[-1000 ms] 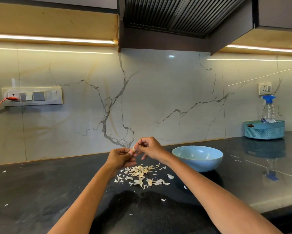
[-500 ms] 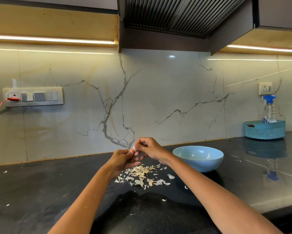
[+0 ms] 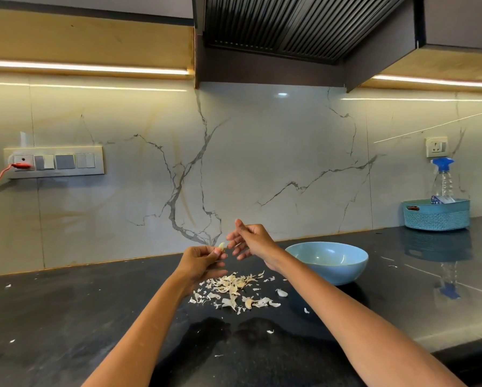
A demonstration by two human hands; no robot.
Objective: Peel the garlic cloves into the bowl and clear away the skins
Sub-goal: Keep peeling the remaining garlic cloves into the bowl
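On the black bench, skins lie uncleared; left hand fingers pinch a garlic clove, right hand spread empty; bowl waits.

Peeling garlic above a dark countertop

The left hand pinches a garlic clove at its fingertips; the right hand, just beside it at 3 o'clock, has fingers spread and apart from the clove. Skins lie heaped at 6 o'clock below; a blue bowl sits at 3 o'clock.
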